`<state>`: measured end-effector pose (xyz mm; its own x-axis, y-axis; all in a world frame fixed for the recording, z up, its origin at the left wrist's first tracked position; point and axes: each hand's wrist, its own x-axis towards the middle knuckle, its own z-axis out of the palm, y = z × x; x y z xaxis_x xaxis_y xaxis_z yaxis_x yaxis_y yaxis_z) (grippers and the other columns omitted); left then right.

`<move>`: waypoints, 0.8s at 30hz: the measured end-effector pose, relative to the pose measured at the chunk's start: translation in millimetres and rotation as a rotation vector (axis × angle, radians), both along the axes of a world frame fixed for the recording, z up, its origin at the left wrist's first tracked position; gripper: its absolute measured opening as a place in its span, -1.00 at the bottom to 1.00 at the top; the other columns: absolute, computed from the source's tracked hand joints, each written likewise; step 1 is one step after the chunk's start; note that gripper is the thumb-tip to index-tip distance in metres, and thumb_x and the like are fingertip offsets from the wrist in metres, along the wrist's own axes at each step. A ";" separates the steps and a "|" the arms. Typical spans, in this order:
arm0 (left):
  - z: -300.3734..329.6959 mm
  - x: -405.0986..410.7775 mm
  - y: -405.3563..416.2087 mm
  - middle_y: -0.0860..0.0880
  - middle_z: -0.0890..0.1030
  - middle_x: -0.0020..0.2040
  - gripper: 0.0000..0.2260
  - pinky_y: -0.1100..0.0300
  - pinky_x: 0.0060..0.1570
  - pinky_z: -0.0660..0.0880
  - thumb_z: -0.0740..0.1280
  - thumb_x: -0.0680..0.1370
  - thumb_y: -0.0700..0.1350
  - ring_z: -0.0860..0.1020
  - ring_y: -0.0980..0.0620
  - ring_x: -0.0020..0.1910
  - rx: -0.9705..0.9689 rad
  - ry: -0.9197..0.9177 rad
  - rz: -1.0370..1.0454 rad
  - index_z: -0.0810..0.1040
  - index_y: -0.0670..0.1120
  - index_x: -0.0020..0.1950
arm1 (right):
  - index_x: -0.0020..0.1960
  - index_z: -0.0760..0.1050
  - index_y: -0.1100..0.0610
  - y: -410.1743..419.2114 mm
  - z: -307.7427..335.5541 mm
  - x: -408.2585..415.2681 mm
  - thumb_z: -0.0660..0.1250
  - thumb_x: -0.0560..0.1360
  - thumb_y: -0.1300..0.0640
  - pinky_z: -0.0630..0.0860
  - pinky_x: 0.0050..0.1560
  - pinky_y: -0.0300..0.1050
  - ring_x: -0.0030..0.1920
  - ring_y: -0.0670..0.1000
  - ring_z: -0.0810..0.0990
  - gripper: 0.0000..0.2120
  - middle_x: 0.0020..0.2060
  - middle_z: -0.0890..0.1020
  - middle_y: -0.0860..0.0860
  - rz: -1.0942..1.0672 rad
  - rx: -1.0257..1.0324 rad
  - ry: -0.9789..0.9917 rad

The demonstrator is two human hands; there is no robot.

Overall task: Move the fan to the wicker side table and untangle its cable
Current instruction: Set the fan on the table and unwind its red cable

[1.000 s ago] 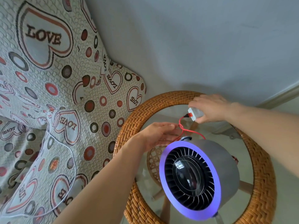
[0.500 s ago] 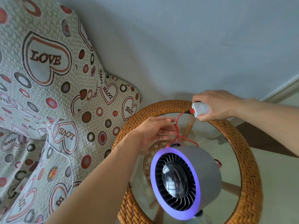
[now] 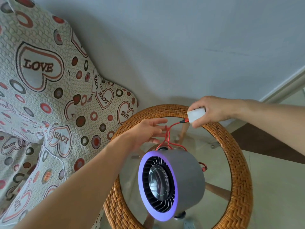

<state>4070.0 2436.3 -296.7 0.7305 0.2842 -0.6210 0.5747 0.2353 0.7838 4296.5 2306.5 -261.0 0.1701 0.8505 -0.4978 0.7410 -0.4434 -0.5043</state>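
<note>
A grey round fan with a purple front ring stands on the glass top of the wicker side table. Its red cable rises twisted from behind the fan to a white plug block. My right hand grips that block above the table's far rim. My left hand is beside the twisted cable with fingers spread, fingertips touching the loop.
A sofa under a cover printed with hearts and LOVE stands directly left of the table. A pale wall runs behind, with a skirting strip at the right. The table's wooden legs show through the glass.
My right hand has lifted the plug block up and away from the fan, pulling the cable straighter. My left hand stayed at the cable loop. The view tilted upward.
</note>
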 end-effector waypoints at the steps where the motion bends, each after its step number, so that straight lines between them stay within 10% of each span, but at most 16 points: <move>1: 1.2 -0.5 0.6 -0.03 0.65 0.21 -0.56 0.04 0.12 0.56 0.19 0.60 -0.38 0.66 0.06 0.10 0.018 0.003 -0.005 0.43 -0.04 0.43 | 0.08 0.57 -0.12 3.5 -2.5 -4.6 0.54 0.30 -0.12 0.42 -0.23 -0.25 -0.07 -0.12 0.53 -0.62 -0.05 0.55 -0.19 0.009 -0.001 0.029; 13: -1.5 -2.8 -4.2 -0.17 0.68 0.15 -0.51 -0.08 0.21 0.49 0.19 0.52 -0.53 0.65 -0.09 0.14 0.232 -0.024 0.078 0.55 -0.13 0.33 | 0.13 0.40 -0.02 26.8 -37.2 -52.0 0.56 0.31 -0.03 0.51 -0.19 -0.12 -0.09 0.01 0.57 -0.51 0.00 0.55 0.00 0.042 -0.123 0.122; 19: -11.4 -2.7 -3.7 -0.13 0.73 -0.01 -0.64 0.29 -0.24 0.58 0.39 0.49 -0.43 0.71 -0.03 -0.08 0.215 -0.061 0.234 0.62 -0.14 0.22 | 0.23 0.42 0.06 26.7 -40.4 -56.4 0.51 0.39 0.05 0.56 -0.30 -0.10 -0.18 0.08 0.64 -0.53 -0.02 0.58 0.07 -0.027 -0.135 0.231; 24: -18.5 -3.1 -2.9 -0.13 0.74 -0.05 -0.67 0.30 -0.25 0.59 0.44 0.47 -0.38 0.72 0.00 -0.18 0.179 -0.091 0.272 0.63 -0.14 0.19 | 0.26 0.45 0.15 25.9 -40.5 -55.4 0.37 0.52 0.22 0.65 -0.05 0.10 -0.08 0.15 0.68 -0.67 0.03 0.56 0.12 -0.106 -0.105 0.296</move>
<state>4066.9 2433.4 -315.2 0.6626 0.5752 -0.4796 0.4358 0.2247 0.8715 4241.1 2332.4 -301.5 0.0901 0.7773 -0.6227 0.5162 -0.5712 -0.6382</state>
